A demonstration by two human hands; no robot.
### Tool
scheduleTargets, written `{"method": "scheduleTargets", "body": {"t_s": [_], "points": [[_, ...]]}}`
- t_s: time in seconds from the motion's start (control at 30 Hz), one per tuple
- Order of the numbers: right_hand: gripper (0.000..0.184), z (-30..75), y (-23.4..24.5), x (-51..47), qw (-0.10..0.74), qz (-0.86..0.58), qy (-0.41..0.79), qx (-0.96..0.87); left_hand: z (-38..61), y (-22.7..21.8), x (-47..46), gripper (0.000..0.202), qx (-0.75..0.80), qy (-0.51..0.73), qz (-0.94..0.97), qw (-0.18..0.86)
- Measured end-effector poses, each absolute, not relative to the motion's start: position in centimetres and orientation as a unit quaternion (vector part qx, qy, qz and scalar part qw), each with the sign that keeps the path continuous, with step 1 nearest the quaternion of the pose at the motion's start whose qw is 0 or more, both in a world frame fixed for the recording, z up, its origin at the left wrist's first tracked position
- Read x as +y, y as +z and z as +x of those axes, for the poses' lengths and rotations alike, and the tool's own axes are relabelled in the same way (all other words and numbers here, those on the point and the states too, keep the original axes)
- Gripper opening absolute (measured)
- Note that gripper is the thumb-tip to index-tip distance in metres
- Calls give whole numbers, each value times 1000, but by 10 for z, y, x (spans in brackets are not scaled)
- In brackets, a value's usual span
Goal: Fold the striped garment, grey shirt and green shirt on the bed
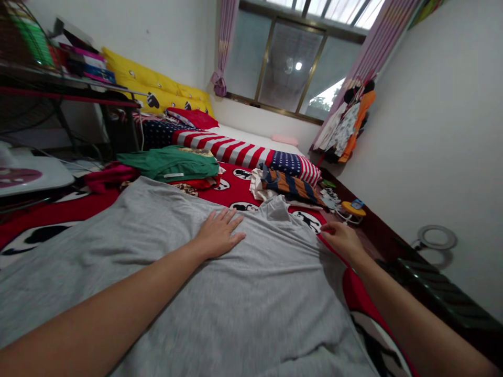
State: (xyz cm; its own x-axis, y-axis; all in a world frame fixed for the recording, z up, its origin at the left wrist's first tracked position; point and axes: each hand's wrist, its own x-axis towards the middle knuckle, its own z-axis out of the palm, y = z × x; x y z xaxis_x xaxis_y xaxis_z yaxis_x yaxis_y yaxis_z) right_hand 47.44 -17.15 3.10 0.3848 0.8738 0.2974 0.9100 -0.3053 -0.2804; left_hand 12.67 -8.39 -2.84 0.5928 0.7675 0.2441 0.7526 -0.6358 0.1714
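A large grey garment, which looks like a T-shirt [251, 303], lies spread over a red patterned bed cover [346, 283]. My left hand [220, 233] rests flat on its upper middle, fingers spread. At the shirt's right edge, my right hand [341, 239] is closed in a pinch on the cloth, with the fabric drawn into creases that run toward the fingers. The near part of the shirt runs out of view at the bottom.
Beyond the shirt lie a pile of folded clothes with a green top [173, 163] and a brown-and-navy striped garment [293, 186]. A cluttered desk [66, 94] stands at left. A yellow stool [352, 209] and a ring light [437, 237] are at right.
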Motion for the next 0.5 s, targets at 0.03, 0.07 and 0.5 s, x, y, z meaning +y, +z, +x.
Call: {"method": "scheduleTargets", "body": {"t_s": [0.03,0.07,0.5], "points": [[24,469,32,-155,218,-797,-43,-561,126,-29,-84,60,425,153,892,26],[24,463,32,-139,231,-790,-40,-567,126,-29,-84,60,423,157,892,27],[25,427,16,-63,386,-747,58,-539,126,-28,-87,59,425,171,888,46]]}}
